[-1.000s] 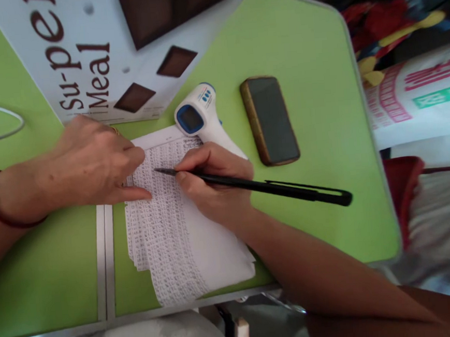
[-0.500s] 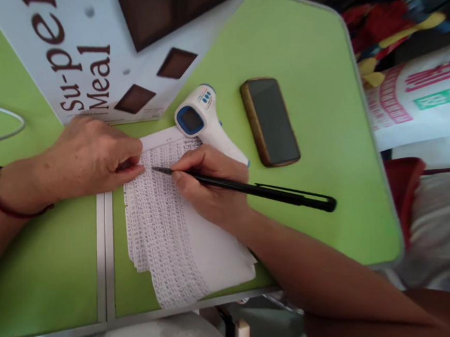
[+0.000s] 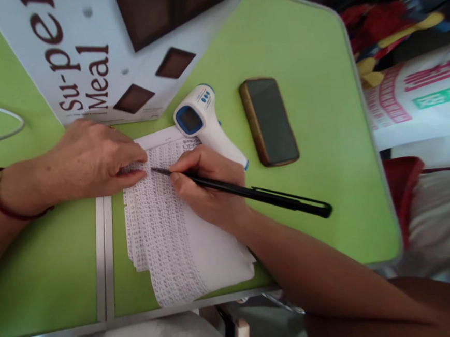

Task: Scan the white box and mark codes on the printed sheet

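Observation:
My right hand [image 3: 213,187] is closed around a black pen [image 3: 264,195], its tip at the handwritten lines on a white sheet of paper [image 3: 220,257]. Dense rows of small handwriting cover the sheet's left part, while its right part is blank. More written sheets show beneath its left edge. Resting on the upper left of the papers, my left hand [image 3: 94,160] has its thumb and index finger apart, with nothing between them. Its other fingers are mostly hidden. A white and blue infrared thermometer [image 3: 203,121] lies on the top of the papers, beside my right hand.
A phone [image 3: 271,120] in a brown case lies on the green table [image 3: 324,145] to the right. A large white box [image 3: 89,23] printed "Su-per Meal" stands behind my hands. A white cable [image 3: 2,105] loops at the left. A printed white bag [image 3: 421,90] is beyond the right edge.
My left hand's index finger has stretched forward and parted further from the thumb. The pen stays in my right hand, its tip almost at the same place. The whole view has shifted slightly.

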{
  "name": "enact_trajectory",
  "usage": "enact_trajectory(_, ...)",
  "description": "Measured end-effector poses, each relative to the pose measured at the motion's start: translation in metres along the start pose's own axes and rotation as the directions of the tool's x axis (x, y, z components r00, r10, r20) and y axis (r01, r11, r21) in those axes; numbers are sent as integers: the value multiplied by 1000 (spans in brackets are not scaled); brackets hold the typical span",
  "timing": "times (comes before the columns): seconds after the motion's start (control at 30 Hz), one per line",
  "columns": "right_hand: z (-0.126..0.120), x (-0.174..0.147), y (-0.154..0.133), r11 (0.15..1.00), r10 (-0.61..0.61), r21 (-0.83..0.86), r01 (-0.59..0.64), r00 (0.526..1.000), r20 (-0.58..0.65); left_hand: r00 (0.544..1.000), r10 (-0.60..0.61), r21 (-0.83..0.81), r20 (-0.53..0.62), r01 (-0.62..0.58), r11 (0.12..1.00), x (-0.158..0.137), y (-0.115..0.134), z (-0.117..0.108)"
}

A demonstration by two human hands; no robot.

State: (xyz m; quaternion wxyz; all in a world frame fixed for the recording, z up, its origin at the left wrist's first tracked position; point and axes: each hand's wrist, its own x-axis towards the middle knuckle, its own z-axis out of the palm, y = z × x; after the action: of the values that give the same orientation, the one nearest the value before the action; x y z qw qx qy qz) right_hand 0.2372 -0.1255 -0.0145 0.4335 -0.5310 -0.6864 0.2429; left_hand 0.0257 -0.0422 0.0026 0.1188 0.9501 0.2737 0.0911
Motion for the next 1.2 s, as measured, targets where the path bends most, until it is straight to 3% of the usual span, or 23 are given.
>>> enact_trajectory(0.1, 0, 0, 1, 1000, -8, -4, 8, 1000, -7, 998, 13, 55, 64, -17, 998, 0, -1, 0)
enact_trajectory(0.23, 1, 0, 3, 1000, -12, -23, 10, 999, -48, 998, 16, 90, 67, -22, 996, 0, 0, -1)
enact_trajectory(0.37, 1, 0, 2, 1000, 9, -24, -10, 1000, -15, 998, 40, 130, 46, -45, 990, 0, 0, 1)
enact_trajectory(1.0, 2, -1, 3, 1000, -5, -21, 4, 999, -33, 998, 14, 64, 58, -18, 998, 0, -2, 1)
enact_trajectory(1.2, 2, 0, 3, 999, 9, -34, -12, 995, -95, 998, 13, 83, 66, -19, 996, 1, -1, 1)
